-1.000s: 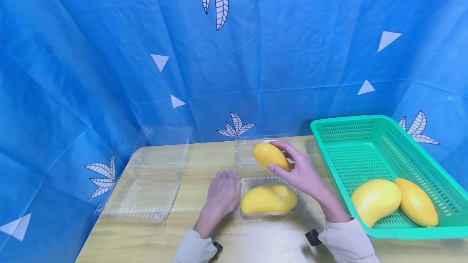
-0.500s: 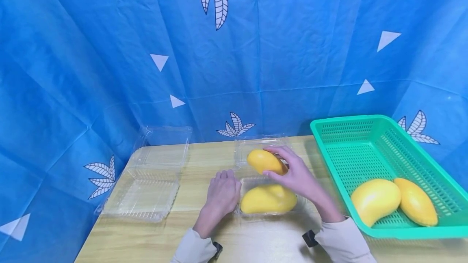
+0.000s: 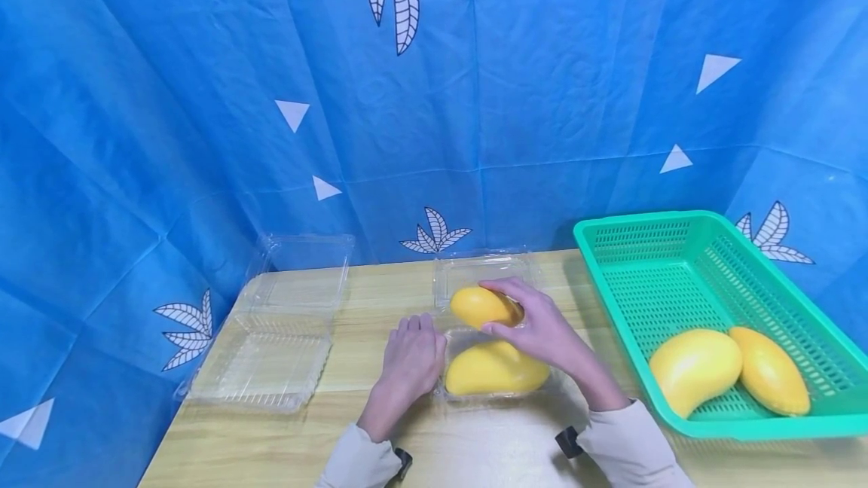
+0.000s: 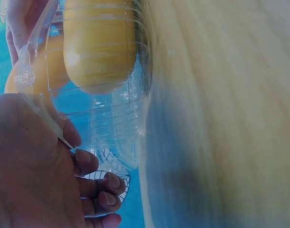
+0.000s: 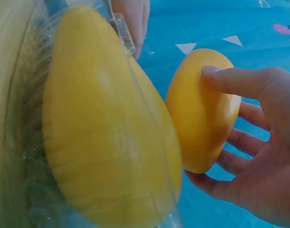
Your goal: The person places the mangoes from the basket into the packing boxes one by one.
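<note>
My right hand (image 3: 542, 326) grips a yellow-orange mango (image 3: 480, 306) between thumb and fingers. It holds the fruit over the back part of a clear plastic clamshell box (image 3: 468, 396), whose lid (image 3: 484, 271) is folded back behind it. Lying in that box is a larger yellow mango (image 3: 495, 369). At the box's left side, my left hand (image 3: 414, 356) pinches the rim; the left wrist view shows its thumb and fingertips (image 4: 86, 160) at the rim corner. In the right wrist view, the held mango (image 5: 202, 111) is close behind the mango in the box (image 5: 102, 123).
A second clamshell box (image 3: 264, 371) stands opened at the left of the wooden table (image 3: 380, 428). On the right, a green basket (image 3: 651, 292) contains two mangoes (image 3: 698, 367). A blue patterned curtain (image 3: 542, 96) hangs along the table's back edge.
My right hand has brought its mango down and slightly to the left, closer to the box's back part. My left hand has stayed at the box's left side.
</note>
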{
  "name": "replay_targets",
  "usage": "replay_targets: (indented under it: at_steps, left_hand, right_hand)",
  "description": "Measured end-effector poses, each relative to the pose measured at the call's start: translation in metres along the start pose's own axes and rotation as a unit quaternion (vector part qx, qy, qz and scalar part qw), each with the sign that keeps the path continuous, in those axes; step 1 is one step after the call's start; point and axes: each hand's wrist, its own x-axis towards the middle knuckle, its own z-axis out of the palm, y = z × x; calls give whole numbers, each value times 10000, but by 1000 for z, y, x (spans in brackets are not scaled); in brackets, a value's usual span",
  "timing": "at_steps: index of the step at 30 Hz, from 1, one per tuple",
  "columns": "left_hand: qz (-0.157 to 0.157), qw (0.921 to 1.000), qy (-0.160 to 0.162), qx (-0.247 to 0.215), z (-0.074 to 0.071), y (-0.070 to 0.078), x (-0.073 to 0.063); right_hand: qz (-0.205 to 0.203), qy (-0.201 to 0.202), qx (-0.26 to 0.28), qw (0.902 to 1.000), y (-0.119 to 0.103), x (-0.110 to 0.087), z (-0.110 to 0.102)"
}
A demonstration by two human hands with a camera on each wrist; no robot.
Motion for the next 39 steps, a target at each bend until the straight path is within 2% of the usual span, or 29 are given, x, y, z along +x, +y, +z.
replay_targets:
  at_steps: [14, 21, 31, 39]
  left_hand:
    - [38, 9999, 126, -54, 1, 0, 1]
    - [-8, 10000, 64, -9, 1, 0, 1]
    - [-8, 9999, 38, 110, 1, 1, 1]
    - [-41, 9999, 27, 129, 1, 1, 1]
  right_hand:
    - [64, -169, -345, 9992, 1, 0, 11]
    - [118, -198, -480, 9986, 0, -1, 19]
    - [-198, -38, -821, 9964, 4, 0, 28]
    - [-151, -139, -1089, 9938, 5, 2, 31]
